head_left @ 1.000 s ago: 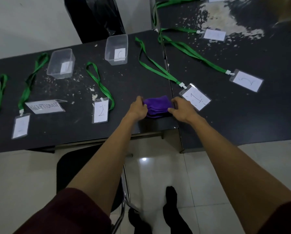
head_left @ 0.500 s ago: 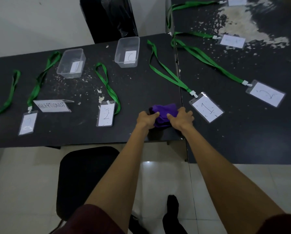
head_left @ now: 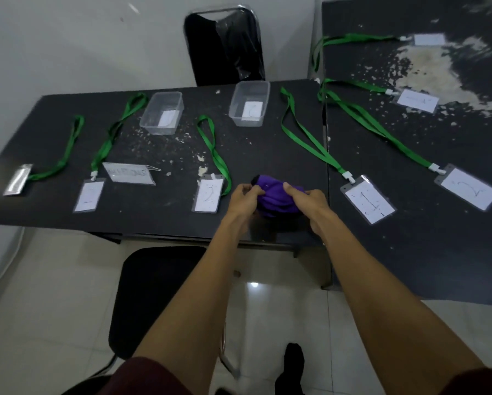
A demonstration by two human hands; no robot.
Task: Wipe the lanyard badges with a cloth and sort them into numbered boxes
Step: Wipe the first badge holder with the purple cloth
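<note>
A: Head view, looking down on two dark tables butted edge to edge, left table (head_left: 267, 155) and right table (head_left: 410, 252). Counting two clear boxes at the back of the left one: left box (head_left: 161, 113) with a label too blurred to read, right box (head_left: 250, 104) marked 2.

B: Spotting badges on green lanyards (head_left: 396, 143) all over. Nearest the hands, a badge marked 2 (head_left: 208, 195) just to their left, and a badge marked 1 (head_left: 367, 199) across the seam on the right table.

A: Adding a second 2 badge (head_left: 467, 189) further right, then a back badge (head_left: 417, 100) and a farthest badge (head_left: 428, 39) on that flaking top. Over at the left end, a far-left badge (head_left: 18, 179) and a badge by the name card (head_left: 89, 194), next to a white name card (head_left: 129, 173). Too small to read, those.

B: Noting a black chair (head_left: 225, 47) behind the left table, and a chair seat (head_left: 153, 295) under its near edge.

A: On to the hands. Finding the purple cloth (head_left: 276, 196) bunched at the near edge of the left table, between the 2 and the 1, touching neither.

B: Gripped at one end by the left hand (head_left: 245, 199), fingers curled over the top; gripped at the other by the right hand (head_left: 307, 202), knuckles up.

A: Covering both ends, leaving only the middle on show. Cannot tell whether lifted clear or resting on the tabletop.
</note>
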